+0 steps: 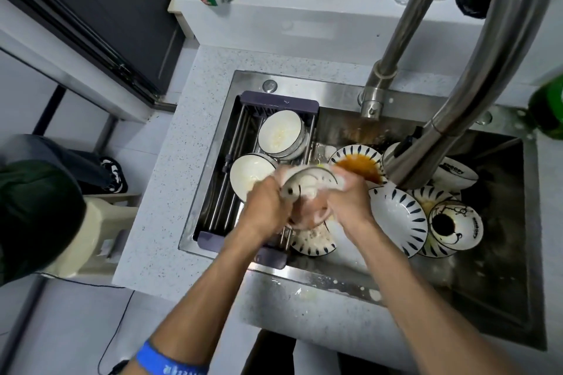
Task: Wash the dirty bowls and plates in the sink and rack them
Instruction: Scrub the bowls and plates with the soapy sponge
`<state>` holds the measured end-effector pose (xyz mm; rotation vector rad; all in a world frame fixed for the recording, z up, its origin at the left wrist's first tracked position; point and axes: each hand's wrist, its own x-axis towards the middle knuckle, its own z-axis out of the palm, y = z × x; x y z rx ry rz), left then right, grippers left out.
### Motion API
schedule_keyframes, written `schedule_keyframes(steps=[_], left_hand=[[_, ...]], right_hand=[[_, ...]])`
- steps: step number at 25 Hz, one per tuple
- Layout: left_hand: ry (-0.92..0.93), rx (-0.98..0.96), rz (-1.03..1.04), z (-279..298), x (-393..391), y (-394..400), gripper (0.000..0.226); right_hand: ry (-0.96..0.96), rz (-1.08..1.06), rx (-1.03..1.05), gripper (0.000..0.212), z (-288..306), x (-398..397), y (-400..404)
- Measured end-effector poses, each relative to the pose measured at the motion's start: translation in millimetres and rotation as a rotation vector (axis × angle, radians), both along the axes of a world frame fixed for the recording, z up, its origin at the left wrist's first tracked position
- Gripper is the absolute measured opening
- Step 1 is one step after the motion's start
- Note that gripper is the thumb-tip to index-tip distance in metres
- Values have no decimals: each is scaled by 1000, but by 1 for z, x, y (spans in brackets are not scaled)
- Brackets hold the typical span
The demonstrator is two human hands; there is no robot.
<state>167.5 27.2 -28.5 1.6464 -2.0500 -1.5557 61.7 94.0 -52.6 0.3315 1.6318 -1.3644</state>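
From where I watch, both hands meet over the middle of the sink [335, 280], and I judge the job to be somewhere around its midpoint. My left hand [264, 207] has its grip curled round the near rim of a soapy bowl [307, 184], which is tipped on edge above the water line. My right hand [350, 201] has its grip curled against the bowl's other side, apparently scrubbing with something, but foam and blur hide what it holds, if anything. Just below the hands, a patterned plate [313, 242] lies in the basin. To the left, the rack [243, 113] spans the sink and carries two white bowls [281, 134] standing on edge, so those look done. To the right, several pieces remain: a striped plate [396, 216], a cartoon-printed bowl [455, 224] with dark residue, and further back a plate with orange sauce [358, 161] in it. The faucet [475, 76] arcs across the view and covers part of the far pile, so I cannot count what is left there.
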Motion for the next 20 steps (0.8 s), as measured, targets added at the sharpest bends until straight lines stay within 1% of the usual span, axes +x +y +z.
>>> schedule_keyframes(steps=[1,2,3,5,6,7,8,9,10,11,12,14,15,16,19,20], left_hand=[[42,-55,62,2,-1,-3,49],[75,-99,153,9,0,0,48],[77,-103,179,13,3,5,52],[46,-70,44,15,6,11,63],[39,-111,14,12,7,11,63],[67,-160,68,16,9,12,61],[101,-206,141,19,8,14,58],[113,-263,176,21,5,17,58],[87,-307,169,21,4,17,60],[67,-310,171,21,4,10,61],[70,-285,189,18,2,-4,59],[76,-254,284,10,-9,-46,55],[37,-257,317,7,-17,-69,53],[-19,-259,318,3,-27,-90,49],[-221,-219,259,-24,-56,-129,35],[-281,-214,236,-36,-60,-137,32]], right_hand=[[29,6,-42,59,-2,0,1],[47,54,-32,56,1,7,3],[22,89,16,52,3,12,6],[183,230,76,55,-9,13,8],[258,234,42,55,-9,9,4],[241,150,-16,54,-6,7,-1],[195,54,-64,56,-5,4,-3],[107,-22,-91,55,-8,2,-4],[10,-39,-92,57,-6,6,-4],[-74,-27,-131,59,-7,10,-5],[-122,2,-198,54,-6,14,-4],[-208,-44,-342,35,-5,14,1],[-252,-86,-375,28,-2,14,3],[-283,-97,-363,24,-5,17,8],[-350,-64,-312,26,-21,23,34],[-347,-73,-252,27,-29,23,45]])
